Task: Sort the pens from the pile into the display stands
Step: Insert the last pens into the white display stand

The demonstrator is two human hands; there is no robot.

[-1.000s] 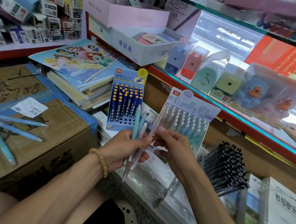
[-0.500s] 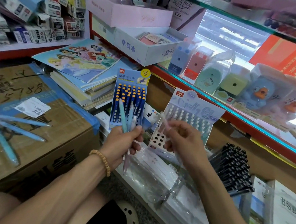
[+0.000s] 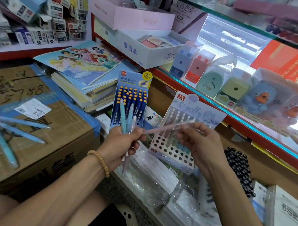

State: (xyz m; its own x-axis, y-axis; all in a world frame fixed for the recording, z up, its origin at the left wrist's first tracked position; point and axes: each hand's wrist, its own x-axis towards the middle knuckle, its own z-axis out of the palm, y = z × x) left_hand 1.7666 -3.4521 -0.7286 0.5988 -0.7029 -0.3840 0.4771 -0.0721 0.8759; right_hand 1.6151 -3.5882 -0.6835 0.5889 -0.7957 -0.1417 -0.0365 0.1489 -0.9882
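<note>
My left hand grips a small bunch of pastel pens, teal, blue and pink, standing upright out of the fist. My right hand pinches a single pink pen, held nearly level in front of the pale Jelly display stand. That stand has many empty holes at its lower left and several pens in its upper rows. A blue display stand with dark blue, yellow-capped pens stands just behind my left hand. Three light blue pens lie loose on the cardboard box at left.
A stack of picture books lies behind the box. Black pens are bunched at right. A red-edged glass counter carries boxed sharpeners. Plastic-wrapped notebooks lie under the stands. White and pink boxes sit at the back.
My right hand has drawn one pink pen out of the bunch in my left hand and carried it rightwards, turning it nearly level before the Jelly stand. The left hand stayed put.
</note>
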